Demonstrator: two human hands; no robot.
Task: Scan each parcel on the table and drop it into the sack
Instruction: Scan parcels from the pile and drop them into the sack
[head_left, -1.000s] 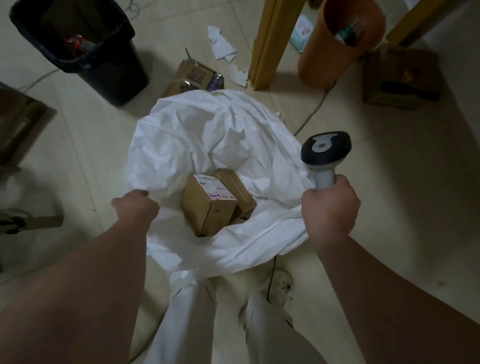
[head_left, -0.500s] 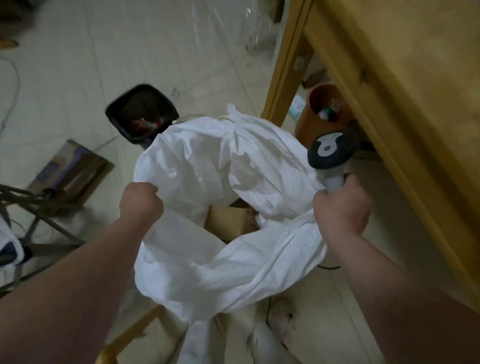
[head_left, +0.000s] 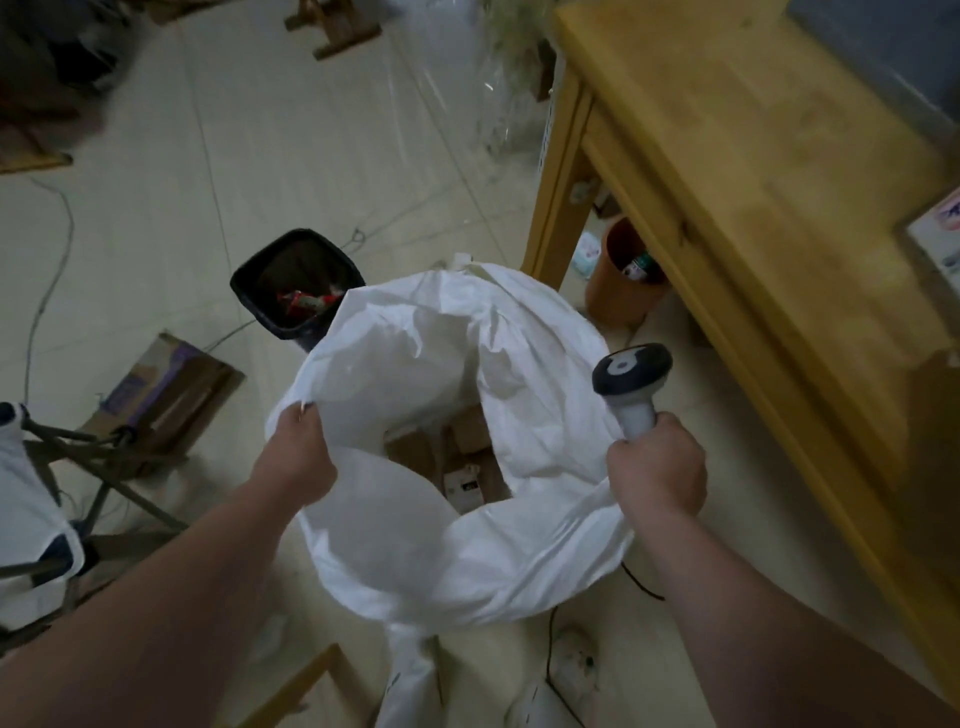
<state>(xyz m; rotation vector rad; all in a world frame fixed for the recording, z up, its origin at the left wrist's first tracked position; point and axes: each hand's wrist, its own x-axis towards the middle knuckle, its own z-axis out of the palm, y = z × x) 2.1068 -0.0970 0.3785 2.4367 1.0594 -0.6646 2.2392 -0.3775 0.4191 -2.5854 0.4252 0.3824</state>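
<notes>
view: head camera, looking down at the floor beside a table
sack: large white woven plastic sack (head_left: 519, 561) on the floor at centre, mouth held wide open, between both arms
left hand: left hand (head_left: 298, 457) at the sack's left rim, fingers curled round a fold of the white fabric, gripping it
right hand: right hand (head_left: 657, 467) at the sack's right rim, fist wrapped round the scanner's handle; sack fabric bunches against the underside of the hand, cannot tell if it is pinched too
scanner: grey handheld barcode scanner with dark head (head_left: 631, 371), upright, head above the fist, over the right rim
parcels in sack: brown cardboard parcels (head_left: 410, 452) at the bottom of the sack, seen through the mouth; one shows a white label
table: yellow wooden table (head_left: 727, 182) right and far, its leg just beyond the sack
parcel on table: labelled box (head_left: 935, 239) cut off by the right frame edge, blurred
rest: black plastic bin (head_left: 280, 265) far-left, behind the sack; orange round bin (head_left: 618, 301) under the table; flattened cardboard (head_left: 171, 384) on the floor left
</notes>
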